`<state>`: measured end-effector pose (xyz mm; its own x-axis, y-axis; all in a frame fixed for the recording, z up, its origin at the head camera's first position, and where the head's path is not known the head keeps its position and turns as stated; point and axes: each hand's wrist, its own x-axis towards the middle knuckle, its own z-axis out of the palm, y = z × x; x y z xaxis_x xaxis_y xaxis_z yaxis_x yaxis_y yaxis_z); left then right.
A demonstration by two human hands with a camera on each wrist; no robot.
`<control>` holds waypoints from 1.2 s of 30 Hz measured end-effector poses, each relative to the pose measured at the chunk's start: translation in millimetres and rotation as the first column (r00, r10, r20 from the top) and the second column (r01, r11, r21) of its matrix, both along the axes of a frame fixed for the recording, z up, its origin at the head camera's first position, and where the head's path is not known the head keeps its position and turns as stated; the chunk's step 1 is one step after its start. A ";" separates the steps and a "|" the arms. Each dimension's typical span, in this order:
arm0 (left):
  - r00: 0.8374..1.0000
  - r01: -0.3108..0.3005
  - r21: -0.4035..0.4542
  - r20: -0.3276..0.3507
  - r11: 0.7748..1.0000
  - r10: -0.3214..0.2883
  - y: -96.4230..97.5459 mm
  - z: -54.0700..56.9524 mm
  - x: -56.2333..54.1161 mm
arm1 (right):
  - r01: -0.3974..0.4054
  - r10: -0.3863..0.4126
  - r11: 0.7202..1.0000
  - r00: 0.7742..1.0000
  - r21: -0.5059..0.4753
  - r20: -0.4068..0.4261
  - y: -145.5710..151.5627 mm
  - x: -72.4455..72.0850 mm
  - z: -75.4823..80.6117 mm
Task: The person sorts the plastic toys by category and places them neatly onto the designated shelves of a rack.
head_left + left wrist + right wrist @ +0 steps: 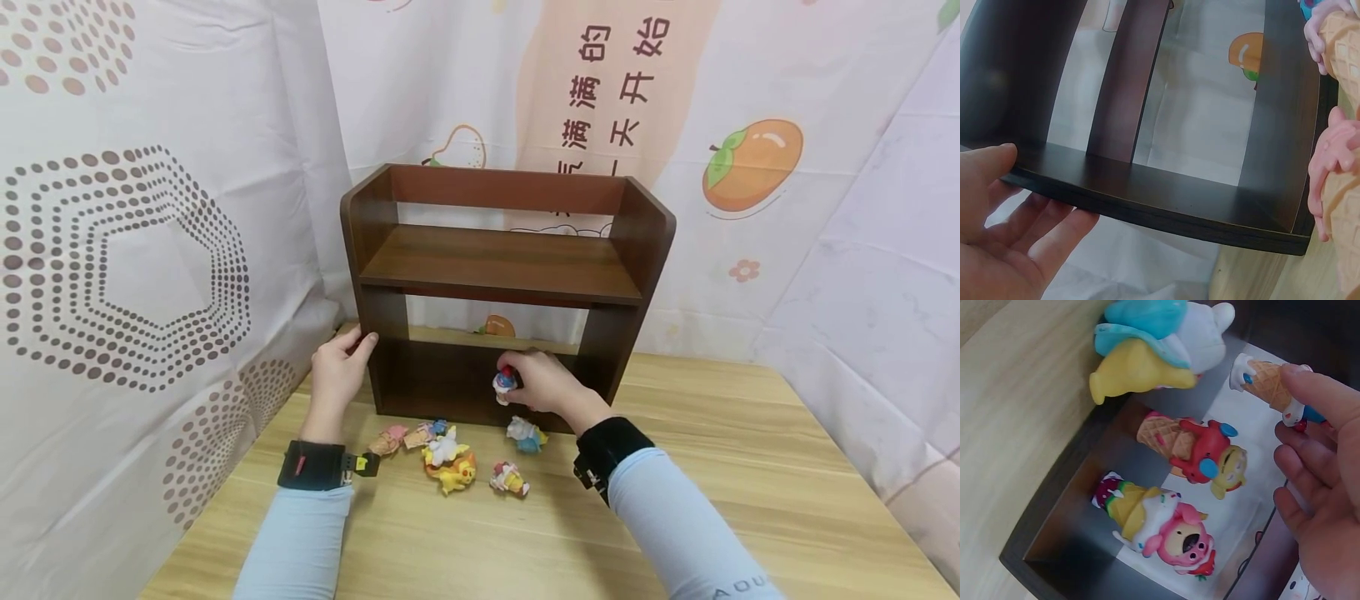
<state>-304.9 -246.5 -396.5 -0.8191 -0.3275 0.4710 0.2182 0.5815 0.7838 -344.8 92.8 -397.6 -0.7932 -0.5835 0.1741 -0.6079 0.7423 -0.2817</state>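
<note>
Head view: we have a brown two-tier shelf on the bench; left hand at the shelf's left side panel, grip clamped on that panel; right hand in front of the shelf's lower tier, right of its middle, grip pinching a blue-and-white cone figurine. Before the shelf we count a pink-topped cone and a purple-topped cone toward its left, a white figure touching an orange-yellow figure farther out, a pink-and-yellow figure to their right, and a blue-and-white figure close by the shelf's front edge. Left wrist: we see thumb and fingers on opposite faces of the shelf's side panel. Right wrist: we see thumb and fingers together on the held figurine's waffle cone; inside the shelf's lower tier, toward its right side, a red figure on a cone and a pink bear cone side by side.
</note>
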 end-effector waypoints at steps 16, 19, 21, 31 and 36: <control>1.000 0.003 0.005 -0.014 1.000 -0.003 0.9 0.5 0.6 | 0.065 -0.051 0.990 0.992 0.126 -0.114 -2.9 -9.4 -22.3; 1.000 0.004 0.007 -0.013 1.000 -0.004 0.9 0.2 0.0 | 0.072 -0.058 0.989 0.992 0.132 -0.108 -3.8 -10.9 -24.5; 1.000 0.002 0.007 -0.013 1.000 -0.002 0.8 0.0 -0.3 | 0.073 -0.060 0.988 0.993 0.136 -0.100 -4.5 -11.4 -25.8; 1.000 -0.002 -0.003 -0.018 1.000 0.002 1.2 0.6 0.0 | 0.070 -0.061 0.988 0.996 0.140 -0.064 -3.7 -10.5 -25.8; 1.000 0.001 -0.004 -0.022 1.000 -0.001 2.1 1.5 1.5 | 0.061 -0.055 0.989 0.997 0.135 -0.054 -0.4 -13.0 -27.1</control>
